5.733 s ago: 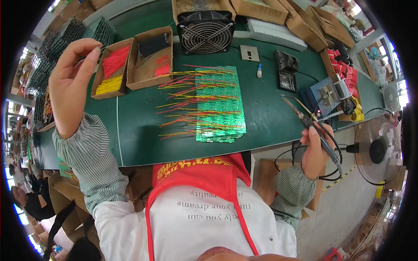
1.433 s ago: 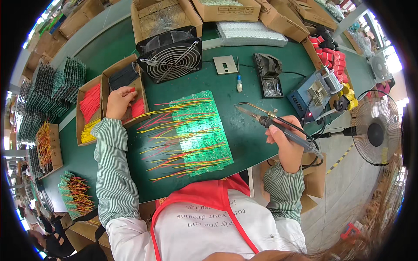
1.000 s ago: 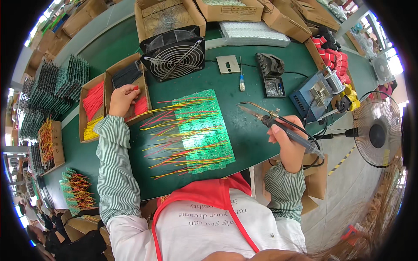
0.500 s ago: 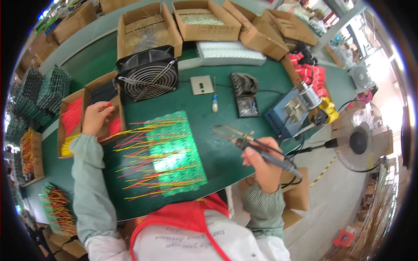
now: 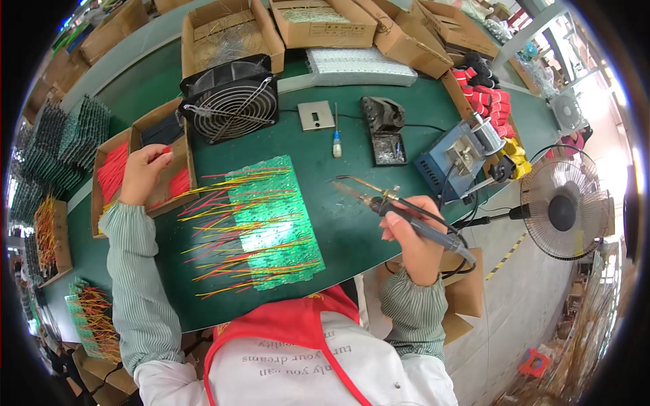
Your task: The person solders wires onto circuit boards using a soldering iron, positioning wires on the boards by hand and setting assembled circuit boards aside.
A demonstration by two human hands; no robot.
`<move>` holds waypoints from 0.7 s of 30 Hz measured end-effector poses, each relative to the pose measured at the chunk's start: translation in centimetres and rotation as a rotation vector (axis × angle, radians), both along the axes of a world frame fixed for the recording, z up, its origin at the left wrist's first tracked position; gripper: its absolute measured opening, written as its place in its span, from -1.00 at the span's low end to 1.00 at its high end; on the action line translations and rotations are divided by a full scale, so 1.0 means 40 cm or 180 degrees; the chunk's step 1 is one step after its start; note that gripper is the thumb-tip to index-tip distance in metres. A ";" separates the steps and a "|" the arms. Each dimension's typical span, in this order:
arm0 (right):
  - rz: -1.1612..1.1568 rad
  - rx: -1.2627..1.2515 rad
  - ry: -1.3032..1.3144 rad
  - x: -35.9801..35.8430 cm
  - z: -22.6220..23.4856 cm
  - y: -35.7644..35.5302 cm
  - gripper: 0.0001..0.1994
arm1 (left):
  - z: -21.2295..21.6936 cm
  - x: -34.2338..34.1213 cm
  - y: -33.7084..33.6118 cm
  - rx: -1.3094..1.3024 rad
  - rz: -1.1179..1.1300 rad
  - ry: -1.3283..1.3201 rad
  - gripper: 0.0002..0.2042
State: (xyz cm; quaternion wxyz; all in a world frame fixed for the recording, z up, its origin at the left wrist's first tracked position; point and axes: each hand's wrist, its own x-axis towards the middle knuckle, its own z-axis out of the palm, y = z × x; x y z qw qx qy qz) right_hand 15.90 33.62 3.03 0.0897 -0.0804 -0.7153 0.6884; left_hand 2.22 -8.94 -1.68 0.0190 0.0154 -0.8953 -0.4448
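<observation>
While the left hand (image 5: 142, 172) is over the right one of two cardboard wire boxes (image 5: 191, 162), its fingers are pinched narrow on a small red piece (image 5: 166, 149), too small to make out its shape. Key relation: the green circuit boards (image 5: 277, 233) lie on the table (image 5: 359, 237) between the hands, rightward of the left fingers and closer to the body. Boards' long axis runs near to far, far end leaning left; red and yellow wires (image 5: 227, 271) cross it, ends sticking out past the left edge. Right hand (image 5: 414, 223) is wrapped round the soldering iron (image 5: 430, 233), tip aimed left, clear of the boards. Left fingers are nearer the wire ends; iron tip nearer the boards' right edge.
</observation>
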 end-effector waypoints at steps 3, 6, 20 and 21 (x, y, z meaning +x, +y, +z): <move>0.0035 0.0259 0.0073 0.003 0.003 -0.001 -0.83 | -0.003 -0.006 0.001 -0.0040 -0.0068 -0.0090 -0.84; -0.0047 0.0111 -0.0047 0.004 0.000 0.003 -0.82 | -0.015 0.000 0.008 -0.0332 -0.0030 -0.0149 -0.84; -0.0083 0.0193 0.0117 0.028 -0.005 0.005 -0.83 | -0.038 0.012 0.008 0.0085 0.0101 -0.0383 -0.84; -0.0098 0.0215 0.0123 0.027 -0.002 0.011 -0.83 | -0.041 0.015 0.010 0.0140 0.0102 -0.0288 -0.84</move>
